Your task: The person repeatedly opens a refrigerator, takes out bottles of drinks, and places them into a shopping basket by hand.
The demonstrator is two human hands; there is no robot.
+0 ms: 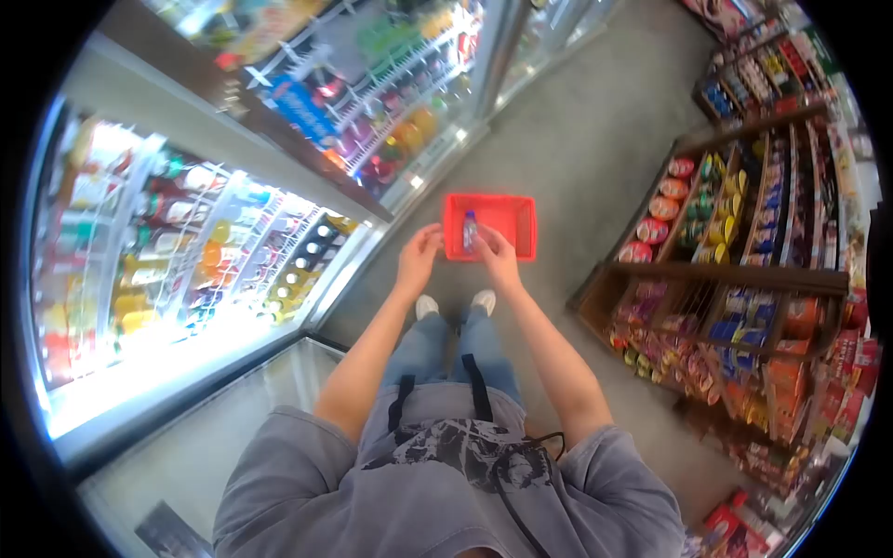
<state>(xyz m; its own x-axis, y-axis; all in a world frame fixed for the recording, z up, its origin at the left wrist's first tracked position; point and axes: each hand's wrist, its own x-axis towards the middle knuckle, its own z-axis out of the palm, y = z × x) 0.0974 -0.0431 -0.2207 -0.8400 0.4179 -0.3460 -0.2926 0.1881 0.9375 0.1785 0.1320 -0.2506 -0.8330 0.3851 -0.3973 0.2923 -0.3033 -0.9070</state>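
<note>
A red basket (523, 230) stands on the grey floor in front of my shoes. Inside its left part is a small clear bottle (469, 226) with a blue-purple cap. My right hand (497, 254) is over the basket's near edge, its fingertips close to the bottle; whether they touch it I cannot tell. Just outside the basket's left side is my left hand (423, 253), fingers apart and curved, with nothing seen in it.
Lit drink coolers (233, 242) line the left side, and a glass door (279, 391) extends at the lower left. On the right stands a wooden snack shelf (726, 273). My shoes (426, 306) are below the hands.
</note>
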